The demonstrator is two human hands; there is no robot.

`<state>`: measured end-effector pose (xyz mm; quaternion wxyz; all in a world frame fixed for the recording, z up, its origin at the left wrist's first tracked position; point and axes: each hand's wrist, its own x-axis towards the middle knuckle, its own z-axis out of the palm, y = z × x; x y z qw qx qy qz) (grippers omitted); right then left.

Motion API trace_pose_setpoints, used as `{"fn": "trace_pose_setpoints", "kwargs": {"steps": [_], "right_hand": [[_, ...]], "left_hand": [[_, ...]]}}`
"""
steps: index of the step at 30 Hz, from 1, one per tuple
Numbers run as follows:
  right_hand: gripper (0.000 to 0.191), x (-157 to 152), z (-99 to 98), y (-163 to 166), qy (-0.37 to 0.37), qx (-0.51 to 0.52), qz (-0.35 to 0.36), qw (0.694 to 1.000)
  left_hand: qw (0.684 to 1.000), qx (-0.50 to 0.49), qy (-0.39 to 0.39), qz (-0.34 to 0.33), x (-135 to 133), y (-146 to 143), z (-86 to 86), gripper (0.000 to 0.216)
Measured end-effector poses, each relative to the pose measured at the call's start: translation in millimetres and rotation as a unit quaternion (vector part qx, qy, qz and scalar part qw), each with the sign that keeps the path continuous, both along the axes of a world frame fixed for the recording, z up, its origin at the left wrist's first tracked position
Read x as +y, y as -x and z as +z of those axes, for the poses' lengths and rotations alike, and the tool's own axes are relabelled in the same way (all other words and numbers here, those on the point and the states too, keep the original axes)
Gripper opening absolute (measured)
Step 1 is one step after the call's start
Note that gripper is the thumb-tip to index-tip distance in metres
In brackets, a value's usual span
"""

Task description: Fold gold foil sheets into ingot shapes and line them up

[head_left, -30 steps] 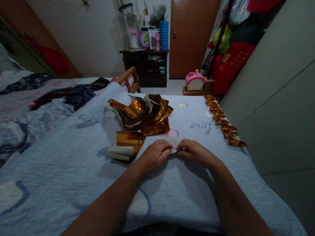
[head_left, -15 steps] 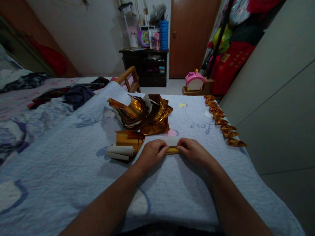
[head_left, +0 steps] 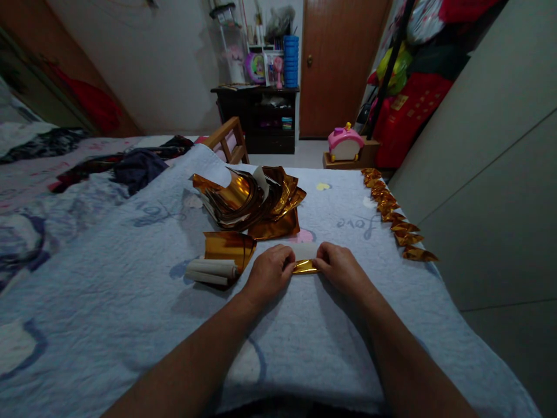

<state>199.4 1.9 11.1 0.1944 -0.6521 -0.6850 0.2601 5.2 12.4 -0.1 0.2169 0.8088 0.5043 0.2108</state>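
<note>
My left hand (head_left: pixel 268 271) and my right hand (head_left: pixel 342 267) press down on either end of a small sheet of gold foil paper (head_left: pixel 304 266) lying on the light blue quilt (head_left: pixel 130 302). Its white back shows above a gold folded strip between my fingers. Both hands have fingers curled and pinched on the paper. Just left of my left hand lie a loose gold sheet (head_left: pixel 228 247) and a white paper roll (head_left: pixel 211 271).
A heap of curled gold sheets (head_left: pixel 250 200) sits beyond my hands. A row of folded gold pieces (head_left: pixel 394 217) runs along the quilt's right edge beside a pale cabinet wall (head_left: pixel 491 174). Dark clothes (head_left: pixel 139 165) lie at the back left, a wooden chair (head_left: pixel 228 142) behind.
The near edge of the paper has been folded up, so a gold strip now shows where only white showed. Both hands have shifted slightly away from me.
</note>
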Motion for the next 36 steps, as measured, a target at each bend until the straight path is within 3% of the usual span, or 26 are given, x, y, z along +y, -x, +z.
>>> {"fn": "trace_pose_setpoints", "kwargs": {"steps": [4, 7, 12, 16, 22, 36], "right_hand": [[0.005, -0.2, -3.2, 0.9, -0.005, -0.011, -0.017, 1.0], [0.017, 0.1, -5.6, 1.3, 0.002, -0.012, -0.033, 0.999], [0.018, -0.2, -7.5, 1.9, -0.002, -0.024, -0.034, 0.999], [0.026, -0.4, -7.1, 1.9, -0.001, -0.013, -0.041, 0.999], [0.02, 0.2, -1.6, 2.0, 0.017, -0.008, -0.036, 0.999], [0.003, 0.2, -3.9, -1.8, 0.002, 0.026, -0.016, 1.0]], "left_hand": [[0.997, 0.048, -0.041, 0.052, -1.5, 0.7, -3.1, 0.01], [0.986, 0.098, -0.068, 0.118, -3.4, 1.4, -4.0, 0.027], [0.983, 0.118, -0.027, 0.138, -3.5, 1.6, 0.1, 0.03], [0.987, 0.081, 0.007, 0.141, -2.3, 1.2, 4.9, 0.025], [0.991, 0.017, 0.04, 0.124, -0.7, 0.1, 6.6, 0.015], [0.998, 0.028, 0.021, 0.044, 0.3, 0.2, 4.9, 0.004]]}}
